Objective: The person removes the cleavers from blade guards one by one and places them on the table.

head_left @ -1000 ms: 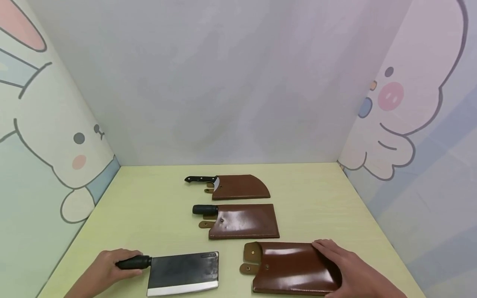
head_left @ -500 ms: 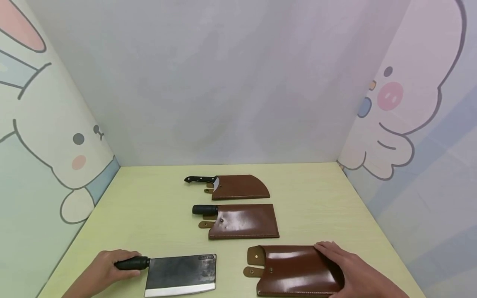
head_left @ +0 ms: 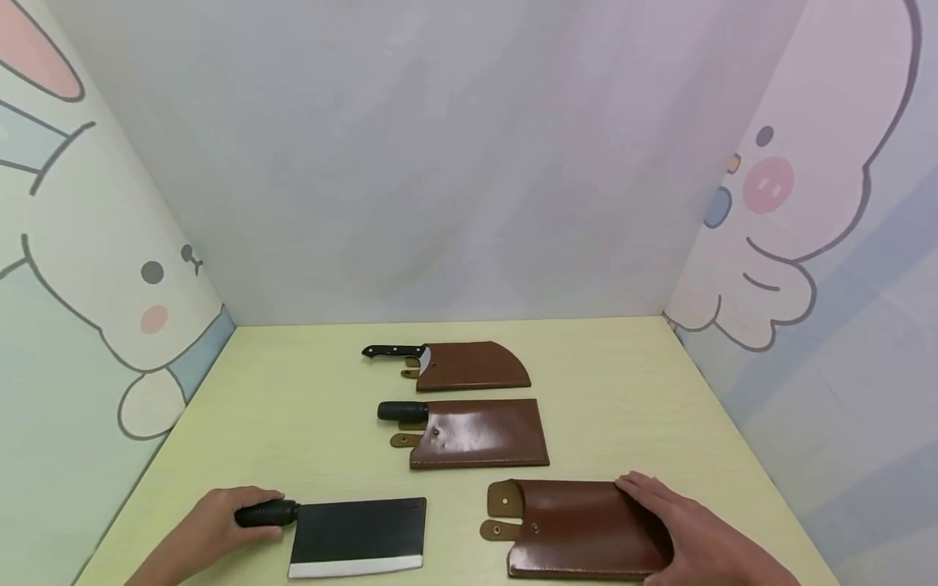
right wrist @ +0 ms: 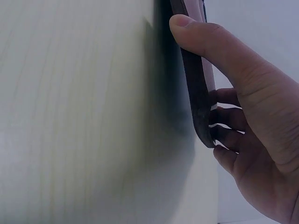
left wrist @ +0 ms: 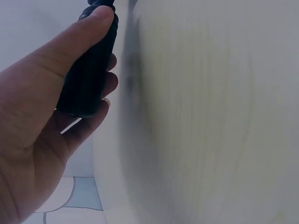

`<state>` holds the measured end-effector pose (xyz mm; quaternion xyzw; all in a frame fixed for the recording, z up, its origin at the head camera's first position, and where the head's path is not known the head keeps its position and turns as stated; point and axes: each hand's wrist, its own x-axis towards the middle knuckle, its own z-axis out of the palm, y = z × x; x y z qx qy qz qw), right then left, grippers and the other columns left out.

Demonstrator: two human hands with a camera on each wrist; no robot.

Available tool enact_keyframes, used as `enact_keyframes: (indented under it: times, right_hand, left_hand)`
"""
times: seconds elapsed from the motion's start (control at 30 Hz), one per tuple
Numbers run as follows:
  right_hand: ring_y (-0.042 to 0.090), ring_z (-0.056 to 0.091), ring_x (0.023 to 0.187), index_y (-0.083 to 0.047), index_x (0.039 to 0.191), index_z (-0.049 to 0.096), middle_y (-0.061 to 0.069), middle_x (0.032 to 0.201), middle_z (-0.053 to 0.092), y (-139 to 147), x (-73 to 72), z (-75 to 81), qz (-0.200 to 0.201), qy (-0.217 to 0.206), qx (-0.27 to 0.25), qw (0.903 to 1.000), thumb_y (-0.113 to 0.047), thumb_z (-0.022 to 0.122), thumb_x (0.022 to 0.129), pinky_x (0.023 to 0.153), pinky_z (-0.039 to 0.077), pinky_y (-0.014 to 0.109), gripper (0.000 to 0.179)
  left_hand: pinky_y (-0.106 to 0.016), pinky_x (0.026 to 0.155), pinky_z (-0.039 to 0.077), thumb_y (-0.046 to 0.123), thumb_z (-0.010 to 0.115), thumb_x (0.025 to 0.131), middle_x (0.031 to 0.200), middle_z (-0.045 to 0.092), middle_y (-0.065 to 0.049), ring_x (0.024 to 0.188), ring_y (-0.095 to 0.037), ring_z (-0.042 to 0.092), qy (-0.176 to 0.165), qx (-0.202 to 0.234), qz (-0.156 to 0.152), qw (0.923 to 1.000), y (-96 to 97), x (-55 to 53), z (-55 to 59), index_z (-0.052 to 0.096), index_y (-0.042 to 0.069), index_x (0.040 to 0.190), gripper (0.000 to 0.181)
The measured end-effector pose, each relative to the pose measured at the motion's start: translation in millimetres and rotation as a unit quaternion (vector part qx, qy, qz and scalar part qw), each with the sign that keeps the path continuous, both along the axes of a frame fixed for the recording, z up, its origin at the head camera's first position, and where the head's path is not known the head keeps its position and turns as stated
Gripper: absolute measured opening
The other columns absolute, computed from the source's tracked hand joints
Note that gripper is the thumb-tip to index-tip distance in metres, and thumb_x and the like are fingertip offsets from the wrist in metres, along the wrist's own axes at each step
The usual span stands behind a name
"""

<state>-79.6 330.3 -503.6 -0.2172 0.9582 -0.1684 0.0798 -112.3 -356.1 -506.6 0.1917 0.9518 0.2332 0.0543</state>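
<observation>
My left hand (head_left: 220, 525) grips the black handle of a cleaver (head_left: 357, 533); its dark, broad blade points right, with the bright cutting edge toward me. In the left wrist view, thumb and fingers wrap the handle (left wrist: 86, 70). A brown leather knife sheath (head_left: 586, 529) is held at its right end by my right hand (head_left: 692, 529), thumb on one edge and fingers on the other. Its mouth, with two tan straps (head_left: 501, 531), faces the cleaver across a gap. The right wrist view shows the sheath's edge (right wrist: 194, 79) with a shadow on the tabletop beside it.
Farther back on the pale wooden table (head_left: 293, 423) lie two sheathed knives: a black-handled one in a rectangular brown sheath (head_left: 487, 434), and behind it one in a curved sheath (head_left: 472, 366). Walls with cartoon animals (head_left: 769, 187) close in the sides; a grey wall stands behind.
The sheath in my right hand has shifted slightly right. The cleaver has moved only a little, and its blade face has lost its sheen and looks darker. Both holds are unchanged.
</observation>
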Motion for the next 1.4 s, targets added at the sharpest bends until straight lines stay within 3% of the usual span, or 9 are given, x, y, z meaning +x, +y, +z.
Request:
enact_keyframes:
  times: [0.23, 0.5, 0.77, 0.93, 1.17, 1.3, 1.4]
  right_hand:
    - [0.04, 0.048, 0.138, -0.028, 0.16, 0.033, 0.008, 0.16, 0.04, 2.4, -1.9, -4.0, 0.004, -0.017, 0.001, 0.9998, -0.083, 0.077, 0.062, 0.092, 0.053, 0.034, 0.12]
    - [0.038, 0.048, 0.139, -0.028, 0.161, 0.032, 0.008, 0.162, 0.038, 1.9, -1.1, -4.2, 0.0, -0.023, 0.003, 0.9997, -0.084, 0.076, 0.061, 0.092, 0.053, 0.033, 0.122]
    - [0.039, 0.045, 0.141, -0.028, 0.162, 0.03, 0.008, 0.164, 0.035, 1.3, -2.2, -5.0, 0.003, -0.033, 0.0, 0.9995, -0.082, 0.076, 0.062, 0.092, 0.053, 0.034, 0.123]
    - [0.035, 0.041, 0.144, -0.026, 0.162, 0.032, 0.006, 0.165, 0.032, 0.5, -2.1, -4.8, 0.012, -0.021, 0.01, 0.9997, -0.083, 0.074, 0.064, 0.093, 0.053, 0.034, 0.121]
    - [0.035, 0.045, 0.14, -0.027, 0.159, 0.037, 0.003, 0.163, 0.036, -0.4, -3.0, -0.1, 0.015, 0.001, 0.012, 0.9998, -0.079, 0.076, 0.069, 0.091, 0.053, 0.033, 0.111]
    - [0.035, 0.052, 0.132, -0.023, 0.155, 0.046, 0.005, 0.158, 0.043, -2.5, -9.3, 3.6, 0.02, 0.038, -0.002, 0.9991, -0.071, 0.076, 0.077, 0.088, 0.054, 0.037, 0.096]
    - [0.032, 0.055, 0.13, -0.021, 0.149, 0.054, 0.004, 0.154, 0.049, -5.5, -14.5, 6.8, 0.015, 0.073, -0.002, 0.9972, -0.067, 0.075, 0.081, 0.088, 0.055, 0.041, 0.085]
  left_hand:
    - [-0.025, 0.072, 0.05, 0.054, 0.082, 0.079, 0.102, 0.075, 0.001, 0.088, 0.003, 0.059, -0.019, -0.006, 0.006, 0.9998, 1.6, -0.8, -1.4, 0.077, 0.012, 0.111, 0.053]
    - [-0.026, 0.072, 0.05, 0.053, 0.083, 0.077, 0.1, 0.074, 0.004, 0.089, 0.002, 0.059, -0.008, -0.004, 0.012, 0.9999, 0.8, -0.9, -2.5, 0.077, 0.013, 0.11, 0.052]
    - [-0.026, 0.074, 0.05, 0.058, 0.08, 0.078, 0.104, 0.072, 0.005, 0.091, 0.001, 0.059, -0.031, -0.018, 0.015, 0.9992, 1.1, -1.4, -2.5, 0.077, 0.016, 0.111, 0.054]
    - [-0.026, 0.074, 0.049, 0.061, 0.077, 0.08, 0.109, 0.069, 0.005, 0.094, -0.004, 0.06, -0.043, -0.03, 0.014, 0.9986, 2.6, -1.9, -2.2, 0.076, 0.019, 0.113, 0.053]
    - [-0.032, 0.079, 0.052, 0.062, 0.078, 0.079, 0.109, 0.069, 0.008, 0.098, -0.014, 0.064, -0.066, -0.047, 0.044, 0.9958, 5.3, -5.2, -0.9, 0.075, 0.02, 0.114, 0.055]
    - [-0.038, 0.083, 0.054, 0.059, 0.076, 0.084, 0.11, 0.069, 0.01, 0.101, -0.02, 0.067, -0.047, -0.04, 0.066, 0.9959, 11.1, -5.5, 4.4, 0.074, 0.023, 0.114, 0.047]
    - [-0.039, 0.083, 0.055, 0.055, 0.075, 0.089, 0.109, 0.07, 0.011, 0.101, -0.019, 0.068, -0.011, -0.033, 0.065, 0.9972, 16.3, -9.4, 10.5, 0.075, 0.024, 0.112, 0.039]
